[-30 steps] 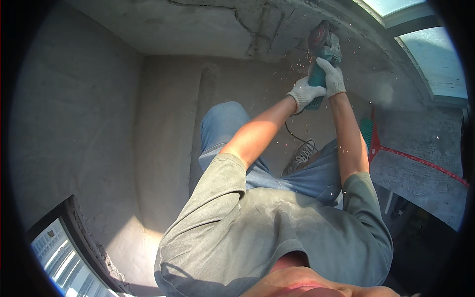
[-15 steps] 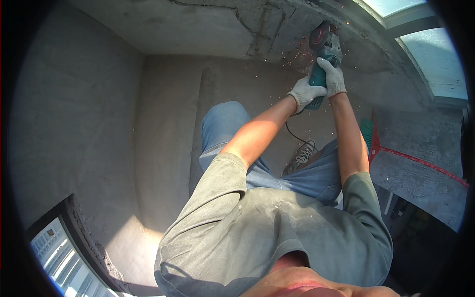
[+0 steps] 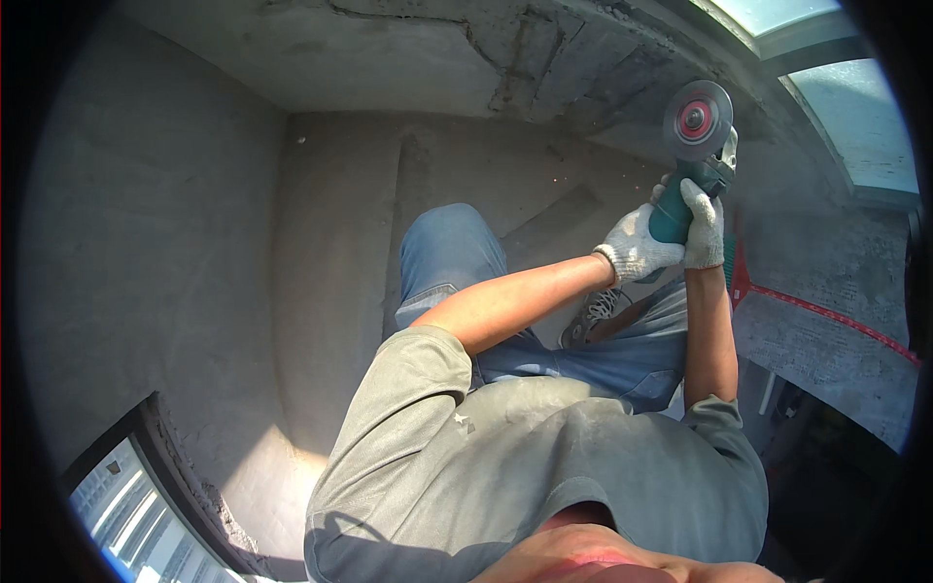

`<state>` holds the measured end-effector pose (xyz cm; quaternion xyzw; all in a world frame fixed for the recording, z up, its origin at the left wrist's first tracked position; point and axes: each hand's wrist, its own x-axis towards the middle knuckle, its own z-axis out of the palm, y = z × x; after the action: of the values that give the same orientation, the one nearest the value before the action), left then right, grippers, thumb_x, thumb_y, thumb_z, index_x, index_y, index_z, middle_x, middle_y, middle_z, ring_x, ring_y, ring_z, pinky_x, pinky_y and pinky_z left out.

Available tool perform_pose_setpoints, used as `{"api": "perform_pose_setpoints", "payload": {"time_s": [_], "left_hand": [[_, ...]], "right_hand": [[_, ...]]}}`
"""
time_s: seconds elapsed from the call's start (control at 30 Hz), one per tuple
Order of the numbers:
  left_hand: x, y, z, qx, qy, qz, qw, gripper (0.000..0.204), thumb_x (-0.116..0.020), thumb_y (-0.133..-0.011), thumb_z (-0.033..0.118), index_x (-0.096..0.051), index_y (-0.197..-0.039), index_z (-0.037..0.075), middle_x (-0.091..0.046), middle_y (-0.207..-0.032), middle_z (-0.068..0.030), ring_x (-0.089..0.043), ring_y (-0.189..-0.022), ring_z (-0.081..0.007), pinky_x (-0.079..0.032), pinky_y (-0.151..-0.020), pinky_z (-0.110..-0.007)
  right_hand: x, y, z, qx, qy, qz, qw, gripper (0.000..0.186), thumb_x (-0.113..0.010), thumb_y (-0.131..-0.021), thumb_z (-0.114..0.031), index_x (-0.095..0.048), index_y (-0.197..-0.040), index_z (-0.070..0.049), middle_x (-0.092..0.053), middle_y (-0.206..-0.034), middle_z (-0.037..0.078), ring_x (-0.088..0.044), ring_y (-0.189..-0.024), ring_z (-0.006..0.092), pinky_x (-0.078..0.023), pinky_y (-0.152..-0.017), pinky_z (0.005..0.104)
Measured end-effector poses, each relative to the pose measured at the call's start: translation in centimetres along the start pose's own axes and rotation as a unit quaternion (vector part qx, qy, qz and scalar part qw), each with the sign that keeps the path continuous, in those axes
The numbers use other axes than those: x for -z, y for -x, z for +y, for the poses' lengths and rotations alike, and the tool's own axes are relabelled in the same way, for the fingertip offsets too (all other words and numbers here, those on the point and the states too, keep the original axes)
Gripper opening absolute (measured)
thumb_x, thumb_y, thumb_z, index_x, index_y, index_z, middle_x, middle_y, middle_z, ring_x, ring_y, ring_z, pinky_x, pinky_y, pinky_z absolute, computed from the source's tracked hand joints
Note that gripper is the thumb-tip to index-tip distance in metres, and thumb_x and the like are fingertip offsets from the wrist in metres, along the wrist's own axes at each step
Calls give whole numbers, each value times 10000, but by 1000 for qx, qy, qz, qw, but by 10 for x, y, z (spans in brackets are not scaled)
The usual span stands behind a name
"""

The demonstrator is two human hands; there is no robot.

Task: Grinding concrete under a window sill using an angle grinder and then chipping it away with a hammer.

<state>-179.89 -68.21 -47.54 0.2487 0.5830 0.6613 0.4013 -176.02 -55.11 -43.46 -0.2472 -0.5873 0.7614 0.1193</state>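
Observation:
A teal angle grinder is held up in front of me at the right, its round disc with the red centre facing upward and apart from the wall. Around the rear of its body wraps my left hand, in a white knit glove. Gloved the same way, my right hand grips the other side, its thumb lying along the casing near the metal head. Part of the left fingers is hidden behind the tool.
Ahead is a cracked, chipped concrete wall below a window. On the right, a red-handled broom leans by a grey board. My bent knee and shoe are below. Another window is at lower left.
Both hands have drawn the grinder back from the wall, toward me and to the right. The spray of sparks at the disc has gone, leaving only a few specks.

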Motion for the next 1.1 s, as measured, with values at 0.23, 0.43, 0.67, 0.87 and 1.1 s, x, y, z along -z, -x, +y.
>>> {"api": "perform_pose_setpoints", "payload": {"time_s": [0.23,0.43,0.67,0.87,1.1], "left_hand": [[-23,27,23,46,-86,-19,995,546,-763,-685,351,-655,-1091,2,-695,-1006,-218,-691,-946,-346,-546,-843,-399],[-33,30,33,46,-121,-74,989,556,-759,-667,348,-660,-1079,-12,-703,-1016,-214,-699,-919,-333,-551,-821,-385],[-29,35,50,122,-106,-156,974,646,-772,-690,402,-631,-1133,-47,-698,-1046,-217,-696,-950,-296,-541,-849,-359],[-32,40,46,115,-111,-109,981,684,-772,-727,425,-615,-1182,-61,-693,-1073,-216,-690,-988,-281,-532,-879,-363],[-29,32,33,140,-70,-176,972,652,-829,-718,430,-654,-1139,-37,-702,-1036,-155,-685,-949,-219,-535,-846,-337]], "right_hand": [[21,48,2,-16,-138,40,990,322,-672,-919,-220,-636,-1117,32,-686,-999,125,-695,-893,242,-582,-839,378],[45,72,12,-30,-234,62,970,407,-683,-935,-321,-622,-1173,4,-702,-1072,142,-690,-979,267,-543,-963,401],[54,78,11,-55,-270,92,957,433,-708,-904,-316,-610,-1174,8,-683,-1056,147,-659,-984,266,-537,-950,391],[58,70,13,-36,-328,81,941,454,-713,-895,-328,-603,-1173,14,-679,-1048,145,-661,-972,268,-543,-951,394],[60,69,16,-64,-291,99,949,453,-724,-888,-325,-606,-1163,16,-674,-1058,146,-666,-1000,273,-548,-943,405]]}}
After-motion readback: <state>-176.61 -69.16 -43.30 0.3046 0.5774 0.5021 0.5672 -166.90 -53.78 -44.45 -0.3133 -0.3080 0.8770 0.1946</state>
